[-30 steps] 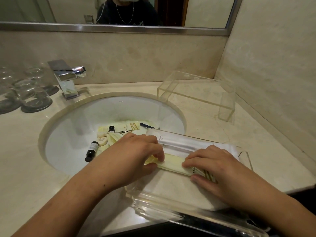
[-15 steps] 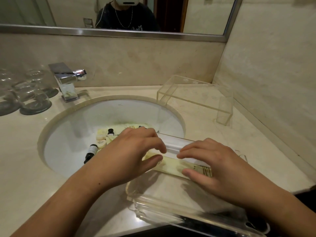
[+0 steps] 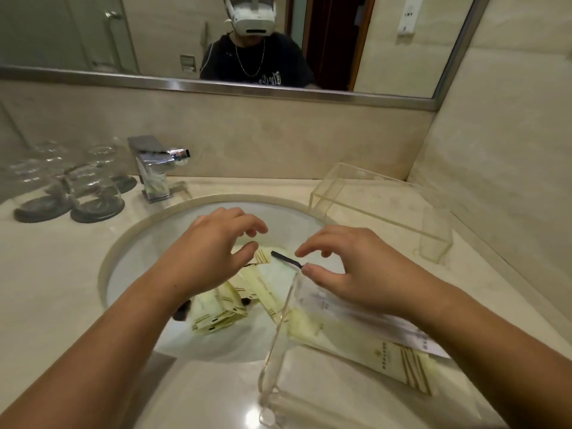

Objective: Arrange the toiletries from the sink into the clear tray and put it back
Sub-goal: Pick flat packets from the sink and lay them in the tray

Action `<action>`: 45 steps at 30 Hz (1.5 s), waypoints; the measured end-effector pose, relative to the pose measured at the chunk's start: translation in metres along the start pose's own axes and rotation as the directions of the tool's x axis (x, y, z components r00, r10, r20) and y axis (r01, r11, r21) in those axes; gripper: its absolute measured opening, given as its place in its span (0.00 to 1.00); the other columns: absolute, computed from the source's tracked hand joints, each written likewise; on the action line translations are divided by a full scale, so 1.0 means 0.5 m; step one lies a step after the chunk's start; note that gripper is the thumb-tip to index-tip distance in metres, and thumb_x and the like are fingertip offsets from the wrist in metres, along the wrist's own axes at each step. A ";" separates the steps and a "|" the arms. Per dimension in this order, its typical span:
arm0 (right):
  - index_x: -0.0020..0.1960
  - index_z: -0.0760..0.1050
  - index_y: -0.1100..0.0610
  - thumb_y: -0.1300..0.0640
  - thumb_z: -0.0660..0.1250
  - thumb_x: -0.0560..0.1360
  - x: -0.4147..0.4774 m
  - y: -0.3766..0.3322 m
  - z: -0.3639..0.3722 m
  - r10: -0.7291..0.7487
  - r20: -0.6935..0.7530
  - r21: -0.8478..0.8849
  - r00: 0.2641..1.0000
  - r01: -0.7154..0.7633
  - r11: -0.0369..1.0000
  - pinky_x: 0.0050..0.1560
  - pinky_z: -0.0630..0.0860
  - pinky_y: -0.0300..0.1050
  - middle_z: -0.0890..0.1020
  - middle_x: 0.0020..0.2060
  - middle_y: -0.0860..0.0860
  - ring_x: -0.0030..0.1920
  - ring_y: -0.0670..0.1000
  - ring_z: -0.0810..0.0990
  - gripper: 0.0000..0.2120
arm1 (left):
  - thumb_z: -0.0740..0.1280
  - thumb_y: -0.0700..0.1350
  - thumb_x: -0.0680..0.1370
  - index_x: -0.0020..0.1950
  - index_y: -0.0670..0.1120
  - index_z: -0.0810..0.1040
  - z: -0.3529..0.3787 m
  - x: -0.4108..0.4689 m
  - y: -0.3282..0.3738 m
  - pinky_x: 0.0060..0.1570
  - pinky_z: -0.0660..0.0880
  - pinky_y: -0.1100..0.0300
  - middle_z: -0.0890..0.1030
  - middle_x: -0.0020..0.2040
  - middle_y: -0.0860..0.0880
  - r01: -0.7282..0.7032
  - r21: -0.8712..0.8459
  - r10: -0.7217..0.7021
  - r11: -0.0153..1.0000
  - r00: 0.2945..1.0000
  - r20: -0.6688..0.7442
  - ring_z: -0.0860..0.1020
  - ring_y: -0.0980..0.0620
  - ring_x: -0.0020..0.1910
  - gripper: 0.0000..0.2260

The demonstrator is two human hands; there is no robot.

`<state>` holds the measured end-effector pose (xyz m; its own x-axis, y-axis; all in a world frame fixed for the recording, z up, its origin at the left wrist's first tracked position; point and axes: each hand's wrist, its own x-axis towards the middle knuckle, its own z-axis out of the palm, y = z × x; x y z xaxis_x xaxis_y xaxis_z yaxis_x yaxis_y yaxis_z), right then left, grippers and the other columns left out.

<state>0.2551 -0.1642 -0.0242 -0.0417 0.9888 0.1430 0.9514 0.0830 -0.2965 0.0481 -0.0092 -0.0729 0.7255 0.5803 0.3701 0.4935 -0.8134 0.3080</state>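
The clear tray [image 3: 280, 323] sits on the counter at the sink's near right edge. Inside it lie a pale yellow packet [image 3: 393, 357] with gold stripes and a white packet [image 3: 411, 332] behind it. Several more yellow packets [image 3: 216, 308] and a small dark bottle [image 3: 182, 311] lie in the white sink [image 3: 148, 243], along with a dark thin item [image 3: 286, 259]. My left hand [image 3: 213, 243] hovers over the sink with fingers spread, holding nothing. My right hand [image 3: 356, 264] hovers over the tray's far end, fingers apart, holding nothing.
A clear acrylic stand [image 3: 383, 209] is at the back right against the wall. A chrome faucet [image 3: 154, 168] stands behind the sink. Upturned glasses [image 3: 93, 193] on dark coasters sit at the back left. A mirror [image 3: 216, 41] runs above the backsplash.
Both hands let go of the yellow packet in the tray and lifted away toward the sink. The camera tilted up, showing more mirror.
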 end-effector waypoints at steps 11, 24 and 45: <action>0.61 0.82 0.49 0.44 0.69 0.77 0.222 0.006 0.109 0.062 0.357 -0.095 0.932 -0.030 0.995 0.53 0.76 0.42 0.85 0.53 0.45 0.49 0.45 0.76 0.16 | 0.65 0.52 0.81 0.66 0.61 0.75 0.099 0.043 -0.120 0.55 0.67 0.56 0.77 0.56 0.60 0.121 0.130 -0.152 0.984 0.951 0.268 0.71 0.58 0.52 0.14; 0.43 0.75 0.57 0.37 0.70 0.73 0.345 0.009 0.264 0.418 0.765 -0.516 0.491 0.077 0.853 0.51 0.76 0.50 0.81 0.41 0.49 0.49 0.54 0.82 0.22 | 0.68 0.50 0.80 0.66 0.56 0.77 0.134 0.094 -0.239 0.61 0.74 0.53 0.79 0.55 0.58 0.322 0.097 -0.326 0.942 0.806 0.493 0.77 0.54 0.57 0.14; 0.43 0.75 0.54 0.32 0.70 0.70 0.391 -0.003 0.333 0.491 0.776 -0.576 0.395 0.126 0.808 0.61 0.75 0.52 0.80 0.36 0.47 0.54 0.54 0.82 0.24 | 0.61 0.49 0.82 0.61 0.57 0.82 0.185 0.132 -0.211 0.58 0.76 0.54 0.81 0.61 0.54 0.309 0.251 -0.394 0.917 0.619 0.679 0.80 0.49 0.58 0.13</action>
<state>0.1947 0.0497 -0.1529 0.2139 0.5278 -0.8220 0.9390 0.1209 0.3219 0.0883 0.1115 -0.1619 0.5803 0.6524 -0.4875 0.7973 -0.5770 0.1770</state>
